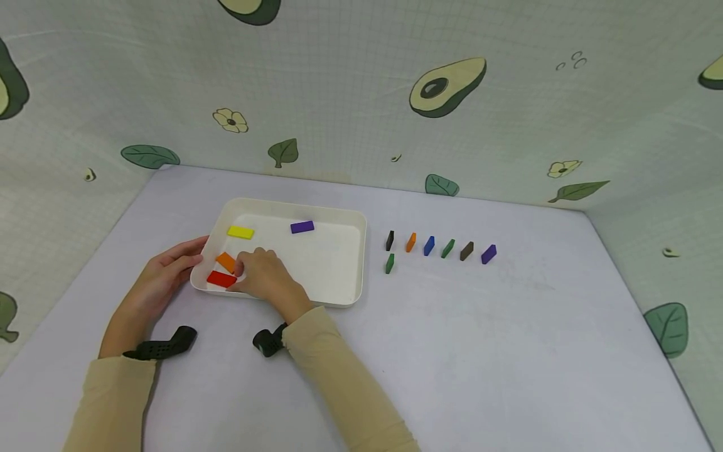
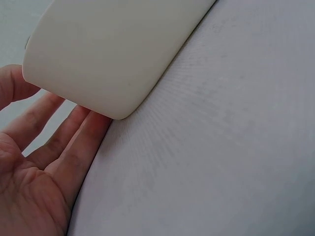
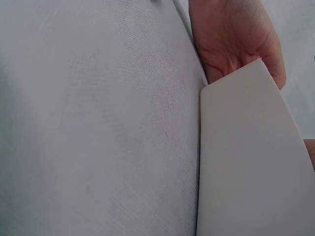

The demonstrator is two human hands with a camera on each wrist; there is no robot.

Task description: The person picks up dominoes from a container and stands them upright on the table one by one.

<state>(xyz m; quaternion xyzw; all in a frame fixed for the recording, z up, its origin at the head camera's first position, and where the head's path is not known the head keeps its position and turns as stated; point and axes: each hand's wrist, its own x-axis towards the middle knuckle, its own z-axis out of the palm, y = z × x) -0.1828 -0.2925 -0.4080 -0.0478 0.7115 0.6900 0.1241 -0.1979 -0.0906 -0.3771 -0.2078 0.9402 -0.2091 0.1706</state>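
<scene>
A shallow white tray (image 1: 333, 276) sits on the table, with several flat coloured blocks lying in it. My left hand (image 1: 160, 270) is at the tray's left end; its thumb is at the rim and its extended fingers touch the outside wall. In the left wrist view the left hand (image 2: 44, 162) reaches behind the tray's end. My right hand (image 1: 262, 274) is inside the near left corner, its curled thumb and finger pinching the right end of a red block (image 1: 220, 279). Close to these fingertips lies an orange block (image 1: 226, 262). The tray wall (image 3: 246, 157) hides the right fingertips in the right wrist view.
A yellow block (image 1: 240, 233) and a purple block (image 1: 302, 227) lie farther back in the tray. Right of it stand several upright blocks in a row, from a black block (image 1: 390, 240) to a purple upright block (image 1: 489, 254). A green block (image 1: 390, 263) stands before the black one.
</scene>
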